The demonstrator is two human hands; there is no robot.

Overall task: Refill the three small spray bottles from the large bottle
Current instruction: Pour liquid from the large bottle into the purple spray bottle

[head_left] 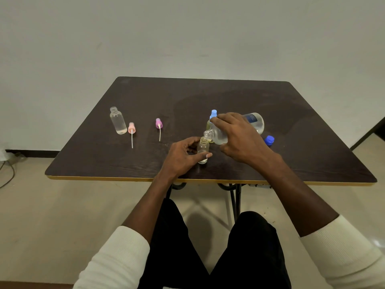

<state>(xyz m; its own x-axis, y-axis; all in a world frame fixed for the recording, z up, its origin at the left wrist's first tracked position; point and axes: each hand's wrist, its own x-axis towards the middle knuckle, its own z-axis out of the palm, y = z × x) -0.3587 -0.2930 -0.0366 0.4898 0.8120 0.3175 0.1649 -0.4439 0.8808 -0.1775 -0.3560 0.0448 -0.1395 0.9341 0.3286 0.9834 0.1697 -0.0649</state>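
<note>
No text you can read anywhere here. One label only: a dark blue panel on the large bottle (253,122), which your right hand (239,136) holds tipped over near the desk's (145,97) right half. Pale marks run across that panel, likely lines of print, but they are too small and blurred to make out a word, brand or number. The small bottles, the loose spray heads and the blue cap (269,140) lying by the large bottle show no lettering you could pick out. No signs or numbers on the desk or the wall behind it.
</note>
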